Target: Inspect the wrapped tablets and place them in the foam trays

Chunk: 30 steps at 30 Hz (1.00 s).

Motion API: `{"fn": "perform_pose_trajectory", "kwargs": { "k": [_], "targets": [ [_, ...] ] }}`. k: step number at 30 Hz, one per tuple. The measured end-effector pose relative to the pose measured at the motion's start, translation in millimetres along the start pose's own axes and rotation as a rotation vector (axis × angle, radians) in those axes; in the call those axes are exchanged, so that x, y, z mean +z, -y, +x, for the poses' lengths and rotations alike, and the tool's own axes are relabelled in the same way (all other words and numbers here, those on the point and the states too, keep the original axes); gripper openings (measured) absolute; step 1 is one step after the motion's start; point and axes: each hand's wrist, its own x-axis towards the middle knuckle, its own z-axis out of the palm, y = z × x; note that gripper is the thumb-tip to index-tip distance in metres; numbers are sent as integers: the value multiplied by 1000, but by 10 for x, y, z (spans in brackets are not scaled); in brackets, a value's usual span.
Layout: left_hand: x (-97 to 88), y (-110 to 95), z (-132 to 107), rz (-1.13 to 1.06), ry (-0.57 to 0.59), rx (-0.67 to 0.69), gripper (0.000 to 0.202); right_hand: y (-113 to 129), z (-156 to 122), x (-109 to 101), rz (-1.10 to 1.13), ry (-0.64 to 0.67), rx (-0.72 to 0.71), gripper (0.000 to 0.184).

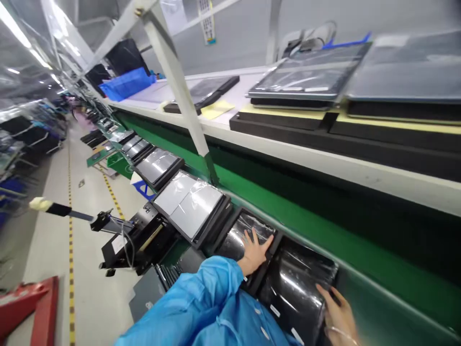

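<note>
My left hand (255, 251) lies with fingers spread on a black film-wrapped screen panel (230, 244) set in a dark tray. To its right is another glossy black screen panel (297, 281), also in clear film. My right hand (338, 310) holds this one at its right edge, with the thumb and a finger showing and the other fingers hidden. A bracelet circles the right wrist. Just beyond my left hand sits a silver-grey film-covered panel (189, 204) on a black tray.
More panels in trays (158, 166) line the green conveyor (288, 211). A white shelf (324, 149) above carries wrapped panels (309, 72) on black foam; a white post (180, 86) rises beside the line. At left are a black machine (144, 240) and a red pallet jack (45, 307).
</note>
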Motion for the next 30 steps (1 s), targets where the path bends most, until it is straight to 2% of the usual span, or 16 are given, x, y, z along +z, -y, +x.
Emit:
{"fn": "perform_pose_trajectory", "kwargs": {
  "k": [3, 5, 8, 11, 13, 15, 18, 21, 23, 26, 30],
  "targets": [
    [-319, 286, -112, -60, -34, 39, 103, 53, -212, 229, -32, 129, -97, 79],
    [-555, 604, -180, -104, -70, 35, 95, 82, -308, 513, -76, 178, -177, 87],
    [-842, 1135, -213, -147, -121, -67, 83, 110, -375, 1038, -157, 195, -323, 107],
    [-978, 1537, -188, -161, -129, -154, 72, 85, -392, 1524, -250, 204, -445, 109],
    [-996, 1699, -159, -193, -129, -144, 71, 30, -373, 1722, -318, 201, -469, 99],
    [-986, 1802, -126, -253, -140, -104, 69, -47, -328, 1760, -373, 209, -495, 81],
    [-969, 1898, -76, -375, -160, -35, 62, -182, -255, 1546, -418, 162, -482, 69],
    [-966, 1946, -65, -504, -173, 25, 56, -320, -200, 1243, -410, 15, -321, 69],
    [-968, 1948, -100, -591, -186, 47, 53, -395, -161, 1135, -364, 3, -182, 56],
    [-983, 1922, -207, -714, -229, 29, 53, -434, -112, 1162, -237, 110, -44, 32],
    [-1047, 1852, -391, -860, -290, -12, 55, -301, -149, 1264, -20, 143, 19, 27]
  ]
}}
